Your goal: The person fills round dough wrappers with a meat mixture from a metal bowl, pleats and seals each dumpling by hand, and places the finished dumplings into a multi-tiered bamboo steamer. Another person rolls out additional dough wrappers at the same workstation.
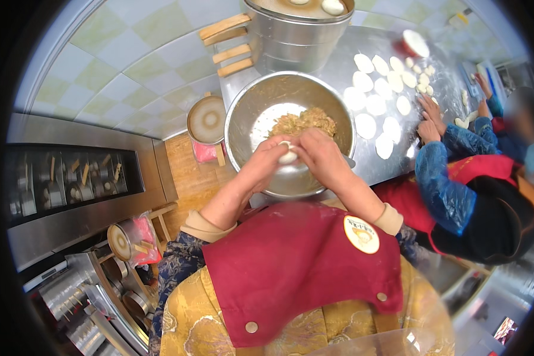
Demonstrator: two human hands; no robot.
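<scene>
Over a wide stainless-steel bowl (238,120), both my hands are closed about a small white dough bun (288,157). My left hand (263,161) cups it from the left. The fingers of my right hand (321,155) are at its top and right side, and they hide part of it. Behind my fingers, a mound of light-brown minced filling (309,121) lies in the far right part of the bowl. Flat round dough wrappers (376,105) are spread on the steel table just right of the bowl.
A stacked metal steamer (293,42) with wooden handles and buns on top stands behind the bowl. Another person's hands (432,120) work near small dough pieces (422,79) at right; more people stand beyond. A round steamer tray (207,120) sits low at left.
</scene>
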